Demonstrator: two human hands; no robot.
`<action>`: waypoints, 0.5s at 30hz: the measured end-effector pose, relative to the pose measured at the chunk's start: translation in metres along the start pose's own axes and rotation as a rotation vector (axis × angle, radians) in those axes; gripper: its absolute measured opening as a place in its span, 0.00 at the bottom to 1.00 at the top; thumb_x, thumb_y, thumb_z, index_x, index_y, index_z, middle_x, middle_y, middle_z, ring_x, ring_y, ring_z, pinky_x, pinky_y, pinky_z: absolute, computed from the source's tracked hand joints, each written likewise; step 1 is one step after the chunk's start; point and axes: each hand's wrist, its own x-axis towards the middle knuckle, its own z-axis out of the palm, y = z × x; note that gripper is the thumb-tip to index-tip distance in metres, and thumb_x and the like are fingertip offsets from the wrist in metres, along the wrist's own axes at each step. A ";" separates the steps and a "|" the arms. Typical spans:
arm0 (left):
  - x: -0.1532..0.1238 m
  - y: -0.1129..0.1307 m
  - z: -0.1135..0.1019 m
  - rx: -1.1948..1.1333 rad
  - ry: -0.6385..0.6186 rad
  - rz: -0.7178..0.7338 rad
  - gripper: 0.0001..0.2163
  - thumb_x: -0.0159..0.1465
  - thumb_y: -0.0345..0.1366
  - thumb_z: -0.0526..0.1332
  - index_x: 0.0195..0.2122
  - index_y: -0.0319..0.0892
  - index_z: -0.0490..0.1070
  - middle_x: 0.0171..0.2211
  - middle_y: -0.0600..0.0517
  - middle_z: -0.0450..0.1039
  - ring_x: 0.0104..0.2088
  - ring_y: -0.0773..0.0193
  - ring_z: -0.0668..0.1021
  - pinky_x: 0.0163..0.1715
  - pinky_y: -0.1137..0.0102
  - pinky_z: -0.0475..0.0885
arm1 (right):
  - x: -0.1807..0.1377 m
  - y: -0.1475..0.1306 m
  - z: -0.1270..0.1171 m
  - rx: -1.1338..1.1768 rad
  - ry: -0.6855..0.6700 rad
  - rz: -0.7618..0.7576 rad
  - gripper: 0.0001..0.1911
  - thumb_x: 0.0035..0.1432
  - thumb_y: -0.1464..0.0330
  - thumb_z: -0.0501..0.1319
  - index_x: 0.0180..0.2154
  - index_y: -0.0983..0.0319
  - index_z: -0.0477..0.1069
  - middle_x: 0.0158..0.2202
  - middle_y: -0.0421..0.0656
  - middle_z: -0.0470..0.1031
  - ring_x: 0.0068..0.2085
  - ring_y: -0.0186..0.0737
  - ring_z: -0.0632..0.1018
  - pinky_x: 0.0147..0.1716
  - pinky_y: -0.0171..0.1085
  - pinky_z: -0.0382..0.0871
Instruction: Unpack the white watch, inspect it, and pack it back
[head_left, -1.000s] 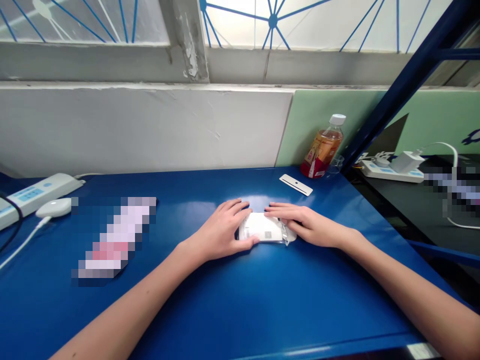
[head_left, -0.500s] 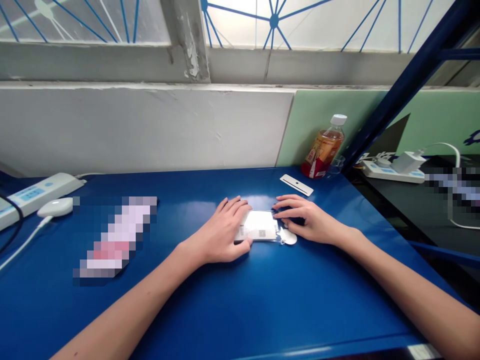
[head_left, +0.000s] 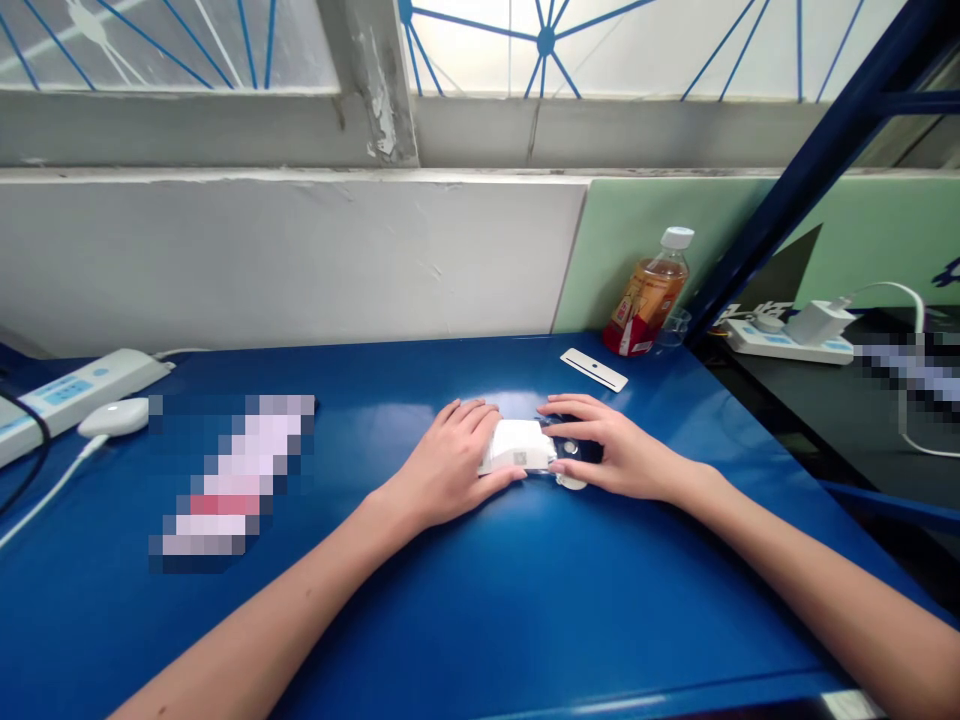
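Observation:
A small white pack in clear plastic (head_left: 517, 440) lies flat on the blue tabletop (head_left: 480, 600); a grey square is printed on its face. My left hand (head_left: 461, 455) covers its left end, thumb along the near edge and fingers over the far side. At the right end, my right hand (head_left: 600, 445) has its thumb and fingertips on the clear wrapping, with the other fingers stretched above. Beneath the right thumb a white round piece (head_left: 571, 481) shows in part; whether it is joined to the pack I cannot tell.
A drink bottle (head_left: 649, 300) and a white slotted strip (head_left: 594, 369) are behind my right hand. On the left lie a blurred-out flat object (head_left: 232, 475), a white charger puck with cable (head_left: 114, 418) and a power strip (head_left: 82, 390). A slanted blue post (head_left: 787, 180) rises at right.
My right thumb has come down onto the pack's right end, partly covering the round piece. My left thumb has slid right along the near edge, and the pack's top now looks bulged.

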 end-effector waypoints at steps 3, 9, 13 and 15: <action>0.000 0.000 0.000 -0.003 0.008 0.006 0.26 0.66 0.54 0.57 0.54 0.37 0.65 0.57 0.37 0.69 0.60 0.44 0.69 0.61 0.51 0.60 | 0.001 -0.001 0.005 0.000 0.029 -0.039 0.15 0.62 0.62 0.64 0.48 0.60 0.77 0.55 0.52 0.75 0.58 0.55 0.72 0.55 0.54 0.70; 0.001 0.001 0.000 -0.007 0.013 0.004 0.26 0.65 0.53 0.59 0.54 0.37 0.65 0.57 0.38 0.70 0.60 0.44 0.69 0.60 0.51 0.61 | 0.001 -0.001 0.000 -0.085 0.011 -0.060 0.12 0.65 0.66 0.60 0.48 0.60 0.76 0.54 0.50 0.76 0.60 0.53 0.71 0.57 0.54 0.69; 0.001 0.000 -0.001 -0.008 0.023 -0.002 0.25 0.65 0.53 0.59 0.54 0.39 0.65 0.56 0.39 0.70 0.59 0.44 0.70 0.59 0.52 0.62 | 0.001 0.005 -0.014 -0.145 -0.016 -0.096 0.13 0.66 0.65 0.58 0.49 0.59 0.76 0.56 0.48 0.75 0.62 0.53 0.69 0.59 0.55 0.67; 0.000 -0.002 0.000 -0.003 0.035 -0.022 0.24 0.65 0.53 0.59 0.54 0.39 0.65 0.57 0.39 0.70 0.60 0.43 0.69 0.60 0.52 0.62 | 0.001 0.008 -0.021 -0.160 -0.033 -0.101 0.13 0.66 0.65 0.58 0.49 0.59 0.76 0.56 0.48 0.75 0.62 0.53 0.69 0.60 0.54 0.66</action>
